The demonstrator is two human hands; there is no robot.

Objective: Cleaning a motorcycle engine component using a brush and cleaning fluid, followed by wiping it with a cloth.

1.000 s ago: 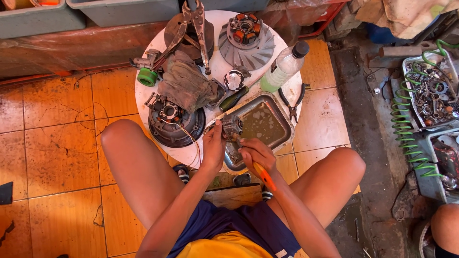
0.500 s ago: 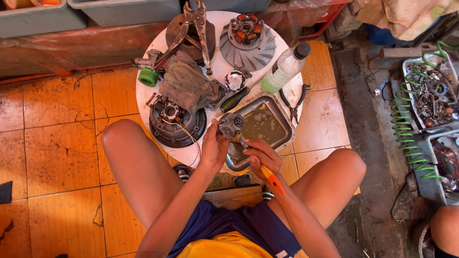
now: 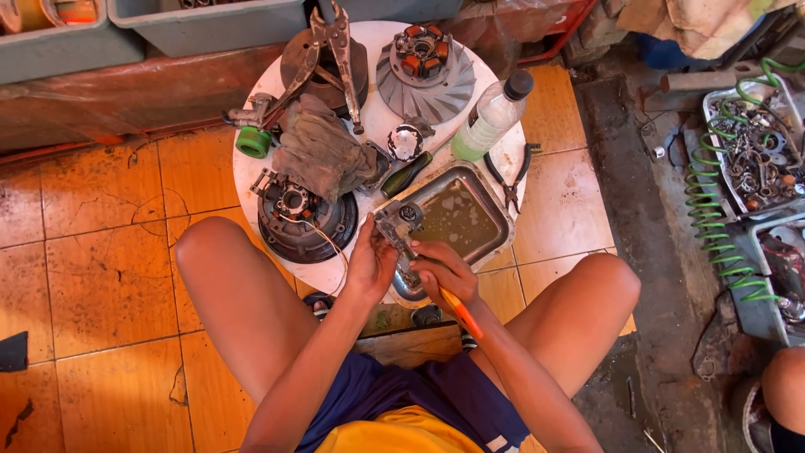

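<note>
Left hand point(image 3: 371, 267) grips the metal part point(image 3: 397, 228) over the tray point(image 3: 496, 210) rim, its long axis running toward the person, while the right hand point(image 3: 444, 273), just beside, holds an orange tool point(image 3: 460, 312).

On the table point(image 3: 268, 180), the tray point(image 3: 495, 210) lies right of the flywheel housing point(image 3: 306, 218); the rag point(image 3: 323, 155) lies behind the housing, the bottle point(image 3: 490, 117) behind the tray.

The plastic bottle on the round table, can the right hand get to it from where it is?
Probably yes. The plastic bottle lies beyond the metal tray, nothing tall between, but the right hand is holding an orange-handled tool.
</note>
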